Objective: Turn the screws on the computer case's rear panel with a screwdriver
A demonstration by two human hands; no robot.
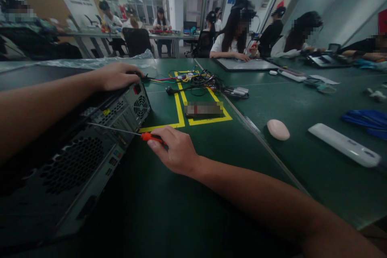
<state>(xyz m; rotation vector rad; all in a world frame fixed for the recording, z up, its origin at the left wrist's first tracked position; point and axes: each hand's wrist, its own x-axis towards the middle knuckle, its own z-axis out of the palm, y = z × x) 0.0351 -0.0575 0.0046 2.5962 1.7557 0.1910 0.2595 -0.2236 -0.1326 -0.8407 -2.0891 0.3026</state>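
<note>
A desktop computer case lies on its side on the green table, its rear panel with vents and a fan grille facing me. My right hand is closed round the orange handle of a screwdriver. The thin shaft points left, with its tip against the case's rear panel. My left hand rests palm down on the far top corner of the case, fingers curled over the edge.
A tangle of coloured cables lies in a yellow-taped square behind the case. A pink oval object, a white bar-shaped device and blue cloth lie to the right. Several people sit working at tables beyond.
</note>
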